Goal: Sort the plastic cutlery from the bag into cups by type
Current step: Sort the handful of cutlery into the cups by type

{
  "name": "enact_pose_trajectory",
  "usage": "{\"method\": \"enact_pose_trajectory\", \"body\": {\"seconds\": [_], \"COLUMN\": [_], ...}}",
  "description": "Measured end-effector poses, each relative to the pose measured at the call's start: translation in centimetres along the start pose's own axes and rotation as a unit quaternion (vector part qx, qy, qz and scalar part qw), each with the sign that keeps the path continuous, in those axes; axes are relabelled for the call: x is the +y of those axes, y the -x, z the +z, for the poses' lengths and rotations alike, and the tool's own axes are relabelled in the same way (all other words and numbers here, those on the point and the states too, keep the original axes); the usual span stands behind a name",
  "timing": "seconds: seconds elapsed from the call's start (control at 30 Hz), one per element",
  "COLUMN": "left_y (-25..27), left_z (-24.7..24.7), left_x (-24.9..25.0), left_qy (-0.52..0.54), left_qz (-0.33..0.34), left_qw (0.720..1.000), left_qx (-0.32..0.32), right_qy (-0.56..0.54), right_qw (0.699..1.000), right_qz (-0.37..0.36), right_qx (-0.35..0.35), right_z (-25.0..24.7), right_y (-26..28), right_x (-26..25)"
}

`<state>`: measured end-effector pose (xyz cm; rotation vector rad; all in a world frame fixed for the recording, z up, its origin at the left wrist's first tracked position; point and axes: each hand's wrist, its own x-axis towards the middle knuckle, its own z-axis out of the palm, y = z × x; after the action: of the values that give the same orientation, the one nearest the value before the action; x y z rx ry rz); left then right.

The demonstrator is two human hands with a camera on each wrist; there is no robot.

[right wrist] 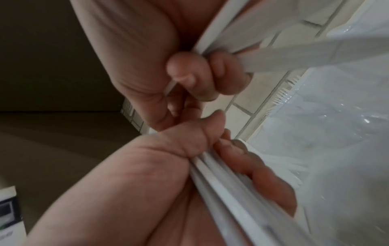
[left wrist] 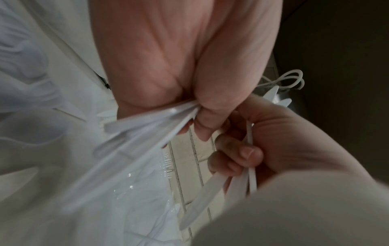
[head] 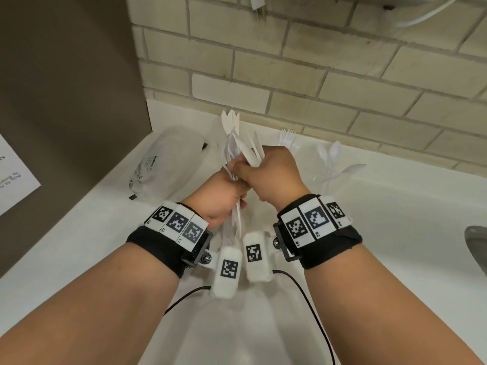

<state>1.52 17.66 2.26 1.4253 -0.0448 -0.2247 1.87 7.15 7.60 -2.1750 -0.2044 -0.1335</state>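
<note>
Both hands meet above the white counter (head: 395, 233). My left hand (head: 224, 193) grips a mixed bundle of white plastic cutlery (head: 231, 125); its tips fan upward and its handles (left wrist: 147, 128) stick out below the fist. My right hand (head: 274, 175) is just above and to the right, its fingers curled round a few white knives (head: 253, 154) drawn from that bundle. The right wrist view shows those knives (right wrist: 273, 55) against the palm. A clear cup holds forks (head: 287, 137). Beside it, another clear cup holds spoons (head: 330, 156).
The crumpled clear plastic bag (head: 163, 164) lies on the counter to the left of the hands. A brown panel (head: 66, 75) with a printed sheet (head: 15, 175) stands at the left. A tiled wall (head: 316, 75) closes the back, and a grey metal edge (head: 477, 246) shows at the right.
</note>
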Motion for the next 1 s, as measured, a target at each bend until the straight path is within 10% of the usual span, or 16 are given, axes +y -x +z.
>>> {"method": "enact_pose_trajectory", "body": {"seconds": [0.13, 0.53, 0.73, 1.0], "left_y": [0.0, 0.1, 0.2, -0.6], "left_z": [0.2, -1.0, -0.8, -2.8], "left_x": [-0.2, 0.0, -0.4, -0.5], "left_qy": [0.012, 0.191, 0.203, 0.202], "left_qz": [-0.009, -0.006, -0.023, -0.028], "left_qw": [1.000, 0.975, 0.972, 0.976], "left_qx": [0.013, -0.112, -0.115, 0.081], "right_qy": [0.074, -0.264, -0.276, -0.393], "right_qw": [0.997, 0.957, 0.957, 0.909], "right_qz": [-0.032, 0.060, 0.073, 0.068], "right_qx": [0.004, 0.105, 0.045, 0.120], "right_z": [0.5, -0.4, -0.6, -2.9], "right_y": [-0.3, -0.9, -1.3, -5.9], "right_x": [-0.1, 0.1, 0.7, 0.3]}}
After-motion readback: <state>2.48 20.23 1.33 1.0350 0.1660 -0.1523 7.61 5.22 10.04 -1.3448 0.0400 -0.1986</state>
